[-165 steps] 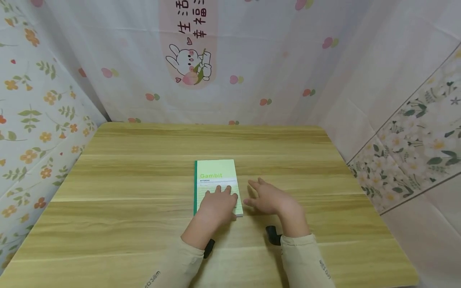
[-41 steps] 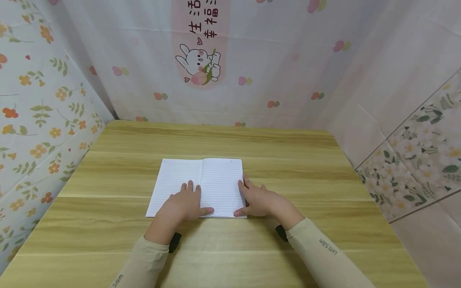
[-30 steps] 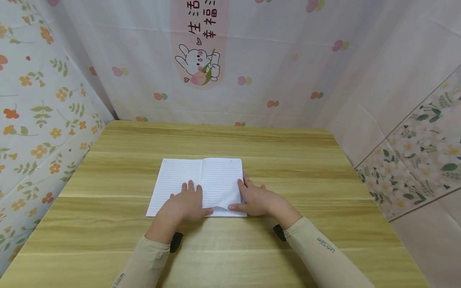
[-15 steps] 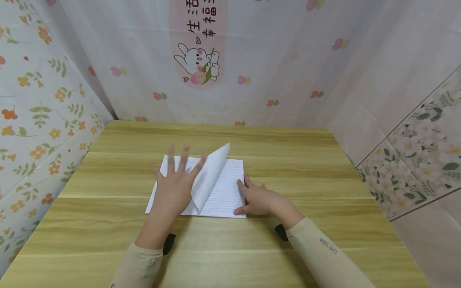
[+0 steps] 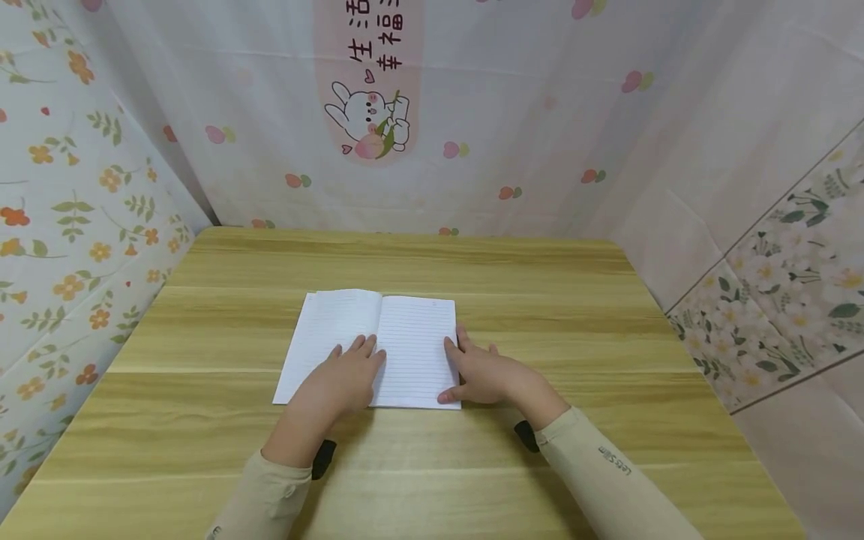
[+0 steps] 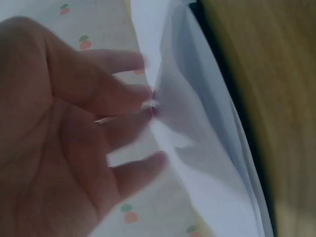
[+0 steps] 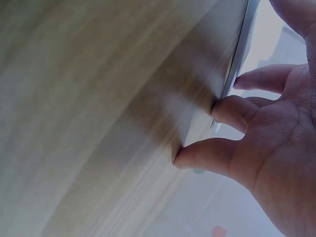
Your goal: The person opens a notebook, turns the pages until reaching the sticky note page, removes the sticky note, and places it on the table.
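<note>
An opened notebook with white lined pages lies on the wooden table. Its left leaf bulges up slightly near the fold. My left hand rests on this leaf beside the fold, fingers extended; in the left wrist view its fingertips touch the curved page. At the notebook's right edge is my right hand, thumb on the lower right of the page. In the right wrist view one fingertip touches the notebook's edge and another meets the tabletop.
The wooden table extends around the notebook on all sides. A curtain with a rabbit print hangs behind it, and floral cloths flank it. Black wrist-worn pieces show under both forearms.
The notebook was closed at first, then lay opened. A leaf lifted from the right has turned over to the left. My left hand rose, then came down on it; my right hand stayed at the edge.
</note>
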`<move>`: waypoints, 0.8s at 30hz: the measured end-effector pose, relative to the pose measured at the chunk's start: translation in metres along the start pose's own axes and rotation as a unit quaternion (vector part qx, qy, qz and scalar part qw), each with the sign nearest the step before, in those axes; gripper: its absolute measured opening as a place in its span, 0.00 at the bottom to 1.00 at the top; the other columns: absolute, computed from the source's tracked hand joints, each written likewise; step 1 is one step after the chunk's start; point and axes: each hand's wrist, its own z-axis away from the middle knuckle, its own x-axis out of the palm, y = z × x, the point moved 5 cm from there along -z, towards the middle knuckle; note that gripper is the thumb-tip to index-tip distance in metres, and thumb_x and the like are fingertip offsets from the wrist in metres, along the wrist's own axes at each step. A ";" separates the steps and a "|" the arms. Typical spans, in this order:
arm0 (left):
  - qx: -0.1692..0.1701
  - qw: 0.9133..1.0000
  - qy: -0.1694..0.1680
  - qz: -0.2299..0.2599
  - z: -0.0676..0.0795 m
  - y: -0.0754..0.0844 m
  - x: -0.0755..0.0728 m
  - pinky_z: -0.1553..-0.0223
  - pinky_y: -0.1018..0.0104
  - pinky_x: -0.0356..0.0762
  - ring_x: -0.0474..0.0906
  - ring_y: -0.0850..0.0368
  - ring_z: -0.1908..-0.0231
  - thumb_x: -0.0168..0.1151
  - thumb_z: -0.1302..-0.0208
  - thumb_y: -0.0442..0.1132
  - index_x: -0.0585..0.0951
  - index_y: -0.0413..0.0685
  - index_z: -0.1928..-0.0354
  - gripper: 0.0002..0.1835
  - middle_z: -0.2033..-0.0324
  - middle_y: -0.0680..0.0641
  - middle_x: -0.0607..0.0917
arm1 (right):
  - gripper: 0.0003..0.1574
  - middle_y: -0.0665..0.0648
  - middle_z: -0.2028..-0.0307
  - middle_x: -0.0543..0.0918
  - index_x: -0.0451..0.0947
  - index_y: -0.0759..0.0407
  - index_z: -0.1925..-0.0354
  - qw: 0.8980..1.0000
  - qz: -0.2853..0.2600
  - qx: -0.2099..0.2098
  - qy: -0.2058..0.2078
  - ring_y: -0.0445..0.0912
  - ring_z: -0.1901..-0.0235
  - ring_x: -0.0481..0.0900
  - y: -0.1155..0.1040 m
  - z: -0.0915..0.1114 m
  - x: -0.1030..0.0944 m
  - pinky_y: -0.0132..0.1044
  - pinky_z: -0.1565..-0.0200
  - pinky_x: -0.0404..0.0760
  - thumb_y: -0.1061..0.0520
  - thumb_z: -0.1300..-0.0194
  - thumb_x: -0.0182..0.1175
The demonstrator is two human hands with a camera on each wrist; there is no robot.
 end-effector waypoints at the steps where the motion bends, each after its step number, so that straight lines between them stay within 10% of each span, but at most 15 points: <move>1: -0.002 1.000 -0.022 0.021 -0.002 -0.002 0.004 0.21 0.30 0.56 0.54 0.30 0.17 0.46 0.22 0.30 0.68 0.31 0.23 0.28 0.19 0.29 0.60 | 0.67 0.74 0.15 0.37 0.47 0.65 0.15 1.000 -0.002 0.000 -0.001 0.61 0.16 0.54 0.000 0.000 0.000 0.74 0.22 0.55 0.32 0.31 0.67; 15: 0.009 0.993 -0.059 0.101 -0.008 -0.009 0.010 0.19 0.35 0.55 0.51 0.23 0.19 0.52 0.17 0.46 0.62 0.22 0.23 0.36 0.20 0.21 0.56 | 0.66 0.73 0.15 0.38 0.47 0.64 0.15 1.000 -0.003 0.005 -0.006 0.61 0.15 0.53 -0.001 0.001 -0.003 0.74 0.22 0.55 0.33 0.30 0.67; 24: -0.030 0.996 -0.039 0.074 -0.009 -0.004 0.014 0.25 0.28 0.63 0.56 0.25 0.20 0.71 0.35 0.65 0.64 0.23 0.24 0.57 0.21 0.23 0.60 | 0.71 0.72 0.15 0.38 0.38 0.64 0.14 1.000 0.000 0.008 0.003 0.61 0.16 0.53 -0.002 -0.001 -0.002 0.75 0.23 0.56 0.30 0.30 0.65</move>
